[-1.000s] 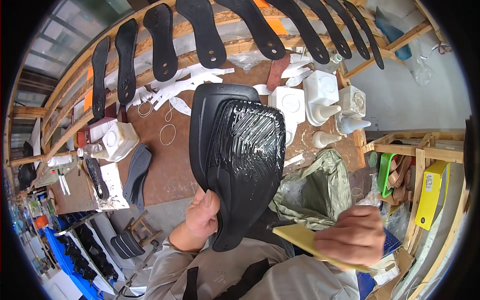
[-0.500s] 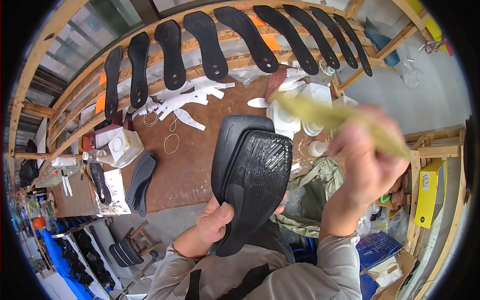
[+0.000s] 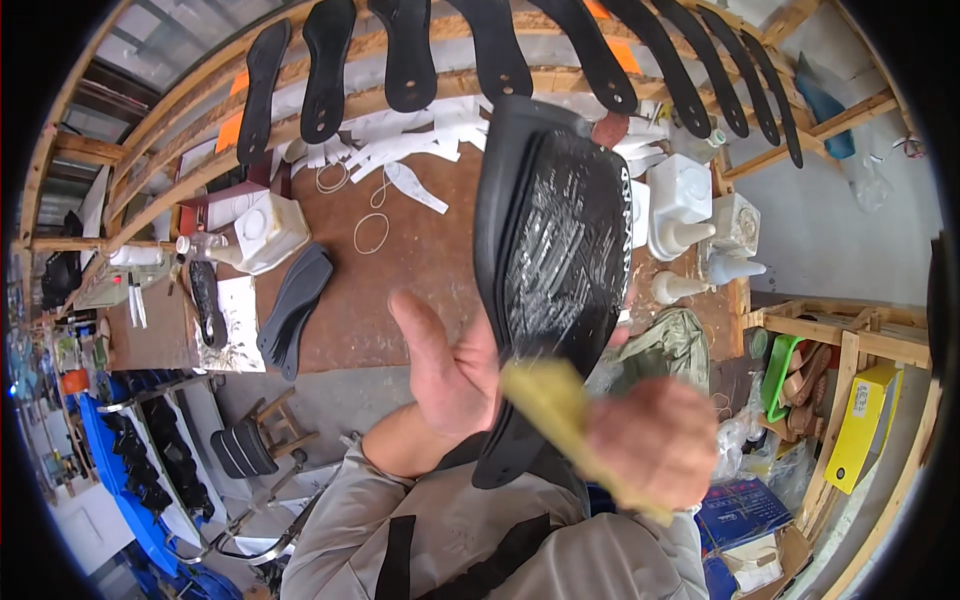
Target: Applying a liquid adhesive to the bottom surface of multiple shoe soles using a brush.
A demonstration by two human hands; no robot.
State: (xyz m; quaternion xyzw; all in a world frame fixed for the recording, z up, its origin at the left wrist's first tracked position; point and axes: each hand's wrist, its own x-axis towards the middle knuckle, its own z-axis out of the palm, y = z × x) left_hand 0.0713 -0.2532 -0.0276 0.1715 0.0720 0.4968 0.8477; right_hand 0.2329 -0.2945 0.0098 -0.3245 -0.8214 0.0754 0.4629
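My left hand supports a fanned stack of black shoe soles from beneath. Its thumb points away from them, and fingertips show past their right edge. Streaky, shiny wet glue covers much of the top sole, with white beads along its right edge. In my right hand, blurred by motion, is a yellowish flat brush. The brush end lies over the lower middle of the top sole; whether it touches cannot be made out.
Several black soles hang over a wooden rack above the brown workbench. White plastic bottles stand at right, another at left. More dark soles lie near the bench's front edge. A yellow box sits far right.
The brush has swung down and left from the upper right onto the sole. Wet glue covers more of the surface. The stack is raised, and my left thumb has lifted off it.
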